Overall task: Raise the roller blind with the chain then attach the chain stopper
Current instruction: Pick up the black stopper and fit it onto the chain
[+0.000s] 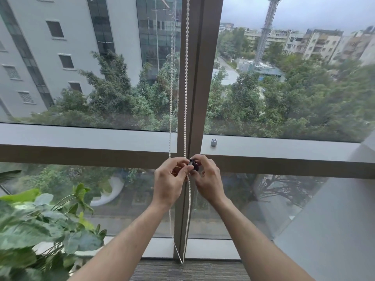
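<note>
Standing at the window with no blind fabric showing anywhere in the glass, so raising judged done; attaching the stopper judged as the step in hand and not yet finished.

Working both hands together in front of the horizontal window rail (81, 153), just right of where it crosses the vertical mullion (194, 78). Pinching the small dark chain stopper (194, 164) between thumb and forefinger of the right hand (207, 177), the other fingers curled loosely. Closing the left hand (169, 179) around the right-hand strand of the bead chain (185, 98), fingertips meeting the stopper from the left. Touching, both hands, at the stopper; whether it is already clipped over the beads or only pressed against them being too small and too covered by fingers to tell.

Running near-vertical, the chain's long axis: two strands dropping from the top of the view along the left edge of the mullion, passing through the hands, and closing in a narrow loop pointing down toward the carpet (192, 270) at the near bottom. Hanging free, the left strand, just beside the left hand's knuckles.

Sitting apart from all this: a leafy plant (40, 224) at near left, and a small metal cylinder (213, 142) on the ledge to the right of the mullion, not being touched.
</note>
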The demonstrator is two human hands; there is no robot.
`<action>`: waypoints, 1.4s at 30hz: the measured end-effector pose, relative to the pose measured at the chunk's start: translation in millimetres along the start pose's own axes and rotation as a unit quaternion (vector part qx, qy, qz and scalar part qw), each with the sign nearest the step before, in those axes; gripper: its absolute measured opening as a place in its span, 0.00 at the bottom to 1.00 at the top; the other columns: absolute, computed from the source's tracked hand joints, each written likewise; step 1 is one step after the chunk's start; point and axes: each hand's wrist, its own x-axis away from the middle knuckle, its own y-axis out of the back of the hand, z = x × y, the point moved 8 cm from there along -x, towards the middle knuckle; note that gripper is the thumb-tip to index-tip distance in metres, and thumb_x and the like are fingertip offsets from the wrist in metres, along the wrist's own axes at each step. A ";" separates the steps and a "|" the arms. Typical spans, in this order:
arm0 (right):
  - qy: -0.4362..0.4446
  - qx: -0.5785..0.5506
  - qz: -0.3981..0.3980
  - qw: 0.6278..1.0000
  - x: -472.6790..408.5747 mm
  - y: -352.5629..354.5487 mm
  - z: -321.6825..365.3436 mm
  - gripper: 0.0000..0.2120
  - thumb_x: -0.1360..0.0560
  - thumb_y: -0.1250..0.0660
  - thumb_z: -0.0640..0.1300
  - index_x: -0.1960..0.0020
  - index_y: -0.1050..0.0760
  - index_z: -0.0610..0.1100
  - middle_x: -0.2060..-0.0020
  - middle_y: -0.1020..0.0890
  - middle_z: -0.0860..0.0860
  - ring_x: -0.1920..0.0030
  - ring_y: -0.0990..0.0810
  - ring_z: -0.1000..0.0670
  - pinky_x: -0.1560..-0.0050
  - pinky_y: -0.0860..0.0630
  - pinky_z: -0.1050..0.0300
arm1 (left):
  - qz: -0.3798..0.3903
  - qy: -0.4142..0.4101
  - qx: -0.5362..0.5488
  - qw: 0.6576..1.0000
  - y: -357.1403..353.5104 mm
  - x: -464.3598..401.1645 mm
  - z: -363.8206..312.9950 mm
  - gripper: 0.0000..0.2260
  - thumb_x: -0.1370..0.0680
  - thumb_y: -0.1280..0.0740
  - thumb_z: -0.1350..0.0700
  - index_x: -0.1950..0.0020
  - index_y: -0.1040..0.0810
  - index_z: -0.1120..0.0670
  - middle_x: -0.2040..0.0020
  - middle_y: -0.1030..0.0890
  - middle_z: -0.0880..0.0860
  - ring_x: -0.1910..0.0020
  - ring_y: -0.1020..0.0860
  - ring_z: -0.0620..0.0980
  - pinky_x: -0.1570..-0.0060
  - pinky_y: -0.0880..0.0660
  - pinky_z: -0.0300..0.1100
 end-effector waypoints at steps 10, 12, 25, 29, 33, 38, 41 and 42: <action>-0.004 -0.052 0.013 0.999 8.1 -5.1 5.0 0.11 0.27 0.33 0.55 0.45 0.27 0.56 0.55 0.16 0.50 0.54 0.19 0.44 0.55 0.22 0.42 | 0.091 -0.023 -0.023 0.995 2.3 -5.6 -13.5 0.14 0.30 0.23 0.64 0.46 0.16 0.53 0.47 0.22 0.48 0.64 0.17 0.52 0.60 0.17 0.54; 0.003 -0.057 0.008 0.998 8.9 -3.1 7.4 0.13 0.28 0.33 0.58 0.45 0.27 0.56 0.55 0.16 0.50 0.54 0.19 0.44 0.55 0.22 0.42 | 0.115 -0.017 -0.025 0.993 1.8 -6.9 -13.0 0.16 0.30 0.22 0.64 0.45 0.17 0.53 0.46 0.22 0.49 0.63 0.16 0.52 0.59 0.17 0.53; 0.006 -0.075 0.027 0.997 6.3 2.3 18.7 0.15 0.32 0.27 0.55 0.47 0.23 0.54 0.59 0.15 0.54 0.67 0.25 0.63 0.60 0.25 0.57 | 0.198 -0.040 -0.088 0.975 5.4 -12.0 -22.2 0.18 0.31 0.22 0.62 0.44 0.16 0.50 0.49 0.18 0.44 0.66 0.21 0.53 0.58 0.19 0.49; -0.012 -0.115 0.030 0.993 7.2 2.0 14.8 0.14 0.31 0.23 0.46 0.47 0.20 0.49 0.58 0.14 0.53 0.62 0.17 0.57 0.57 0.18 0.51 | 0.183 -0.048 -0.094 0.977 10.2 -13.0 -22.2 0.18 0.32 0.20 0.57 0.44 0.16 0.45 0.50 0.17 0.42 0.62 0.21 0.49 0.58 0.21 0.45; -0.049 -0.158 0.031 0.986 10.9 -3.4 7.3 0.15 0.32 0.21 0.44 0.50 0.23 0.51 0.58 0.14 0.53 0.58 0.13 0.53 0.52 0.16 0.51 | 0.189 -0.028 -0.072 0.979 10.4 -12.7 -17.3 0.20 0.32 0.21 0.56 0.44 0.19 0.40 0.48 0.17 0.41 0.47 0.20 0.46 0.49 0.22 0.46; -0.062 -0.186 0.033 0.980 13.2 -6.9 6.8 0.16 0.31 0.20 0.40 0.52 0.25 0.50 0.57 0.14 0.48 0.55 0.13 0.51 0.51 0.17 0.54 | 0.194 0.031 0.027 0.980 8.3 -8.9 -5.9 0.21 0.32 0.21 0.61 0.43 0.17 0.45 0.48 0.14 0.50 0.47 0.17 0.45 0.47 0.18 0.48; -0.064 -0.199 0.039 0.977 14.3 -8.4 7.5 0.15 0.30 0.22 0.39 0.52 0.25 0.49 0.56 0.15 0.45 0.53 0.14 0.45 0.48 0.17 0.52 | 0.196 0.038 0.042 0.979 7.0 -6.7 -4.4 0.21 0.32 0.21 0.62 0.44 0.17 0.42 0.50 0.13 0.50 0.48 0.16 0.46 0.47 0.19 0.45; -0.067 -0.210 0.042 0.975 15.1 -9.2 7.8 0.13 0.29 0.22 0.40 0.51 0.25 0.48 0.56 0.15 0.44 0.52 0.14 0.44 0.48 0.17 0.51 | 0.191 0.036 0.042 0.980 7.2 -6.8 -4.4 0.21 0.32 0.22 0.63 0.45 0.17 0.42 0.51 0.13 0.49 0.48 0.16 0.46 0.47 0.19 0.44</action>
